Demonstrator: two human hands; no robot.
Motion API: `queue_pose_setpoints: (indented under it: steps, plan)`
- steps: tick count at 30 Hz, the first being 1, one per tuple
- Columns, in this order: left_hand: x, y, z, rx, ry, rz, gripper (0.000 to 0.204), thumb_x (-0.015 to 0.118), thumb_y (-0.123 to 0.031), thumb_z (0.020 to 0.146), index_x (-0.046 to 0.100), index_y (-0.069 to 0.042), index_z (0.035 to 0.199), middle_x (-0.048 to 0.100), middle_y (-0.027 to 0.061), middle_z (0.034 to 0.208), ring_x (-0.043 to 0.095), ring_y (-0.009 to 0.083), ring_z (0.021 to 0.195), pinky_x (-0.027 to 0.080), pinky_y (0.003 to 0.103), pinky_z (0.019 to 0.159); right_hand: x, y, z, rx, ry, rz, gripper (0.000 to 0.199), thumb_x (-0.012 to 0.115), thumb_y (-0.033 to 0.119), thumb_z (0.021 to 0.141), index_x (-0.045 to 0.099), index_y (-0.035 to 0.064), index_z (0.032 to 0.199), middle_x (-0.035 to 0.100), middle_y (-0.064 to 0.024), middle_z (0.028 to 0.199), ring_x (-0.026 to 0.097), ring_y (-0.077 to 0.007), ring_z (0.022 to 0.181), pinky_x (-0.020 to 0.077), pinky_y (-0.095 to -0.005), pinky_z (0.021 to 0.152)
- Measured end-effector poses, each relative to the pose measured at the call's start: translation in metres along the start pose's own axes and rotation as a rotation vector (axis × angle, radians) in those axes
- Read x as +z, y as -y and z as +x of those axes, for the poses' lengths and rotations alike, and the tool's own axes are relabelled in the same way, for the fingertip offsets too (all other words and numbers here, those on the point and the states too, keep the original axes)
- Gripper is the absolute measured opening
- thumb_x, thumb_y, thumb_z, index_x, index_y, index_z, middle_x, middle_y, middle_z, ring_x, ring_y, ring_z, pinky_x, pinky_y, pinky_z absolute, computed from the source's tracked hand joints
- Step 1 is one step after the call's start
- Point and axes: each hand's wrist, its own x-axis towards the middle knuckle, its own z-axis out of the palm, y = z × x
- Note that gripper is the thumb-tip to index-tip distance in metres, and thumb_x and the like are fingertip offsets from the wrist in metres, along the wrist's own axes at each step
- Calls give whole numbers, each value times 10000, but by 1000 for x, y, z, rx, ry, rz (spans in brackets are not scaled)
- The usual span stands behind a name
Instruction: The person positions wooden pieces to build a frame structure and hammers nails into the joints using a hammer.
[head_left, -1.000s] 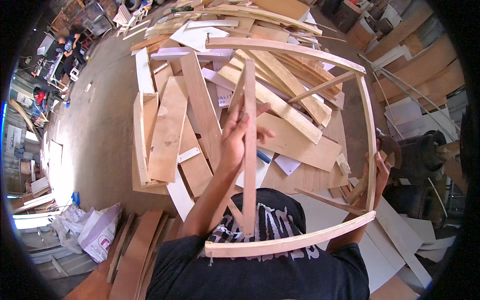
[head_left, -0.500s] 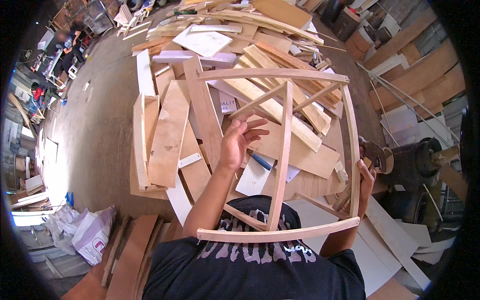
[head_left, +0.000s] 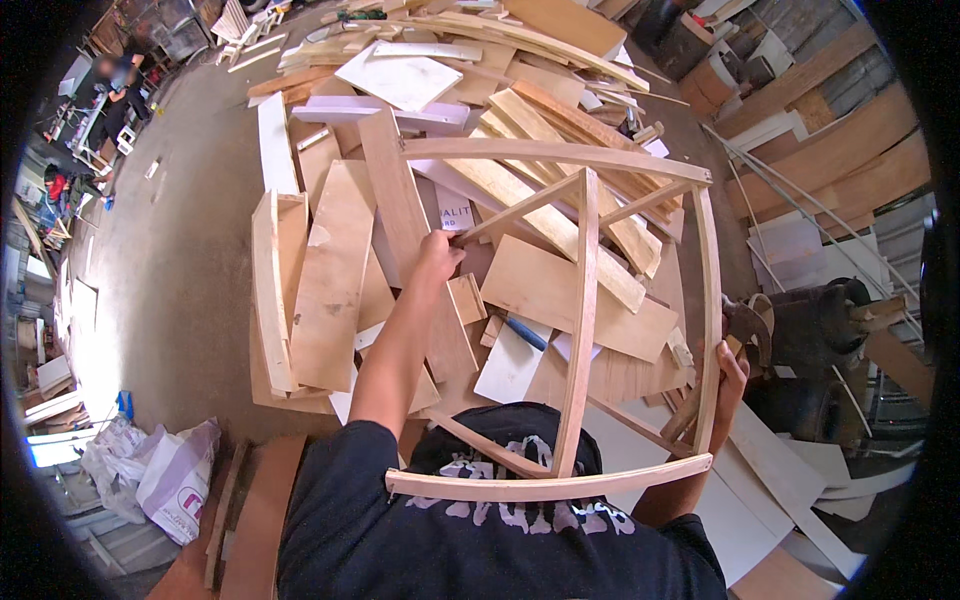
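A light wooden frame (head_left: 583, 330) of slats and crosspieces stands in front of me, over a black-clad torso. A wide flat board (head_left: 395, 195) runs along its left side. My left hand (head_left: 438, 257) is closed at this board's edge, where a slanting crosspiece meets it; its fingertips are partly hidden. My right hand (head_left: 733, 372) wraps round the right-hand slat from outside. A claw hammer (head_left: 748, 328) is also in that hand, its head above the fingers and its handle slanting down behind the slat. A blue-handled tool (head_left: 524, 333) lies on the boards behind the frame.
Loose planks and panels (head_left: 335, 270) cover the low work surface and pile up beyond it. White plastic bags (head_left: 170, 480) sit at the lower left. Dark drums (head_left: 815, 325) and leaning sheets (head_left: 850, 170) stand at the right. Other people (head_left: 110, 90) are far off at the upper left.
My left hand has moved left from open air and closed at the wide board's edge. The frame has shifted slightly. My right hand keeps its hold.
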Motion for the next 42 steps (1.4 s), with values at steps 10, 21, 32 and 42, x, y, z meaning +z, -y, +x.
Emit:
queue_pose_setpoints:
  steps: [10,21,32,42]
  plan:
    - [17,10,28,231,-243,168,62,604,-10,827,638,39,841,608,85,783,579,183,678,507,307,590,2,0,1,61,-34,60,236,656,219,862,687,3,950,666,-73,693,521,-85,453,374,-209,392]
    - [-17,24,53,496,-304,166,199,474,24,892,537,69,1075,590,157,1038,616,235,881,552,324,747,-8,-1,6,79,-23,93,309,690,212,829,676,-52,989,707,-137,800,611,-157,580,480,-263,524]
    - [21,-34,9,415,-340,-480,384,465,72,725,489,18,1105,572,150,1054,598,241,993,511,333,773,-4,2,0,104,1,102,275,697,210,832,673,-6,1000,685,-86,772,587,-132,581,457,-246,529]
    - [6,-164,-21,754,-298,-132,142,548,-53,784,585,33,891,601,104,952,585,192,950,459,331,830,4,-15,1,51,-24,122,292,632,251,886,677,-31,825,634,-92,665,512,-109,448,379,-244,395]
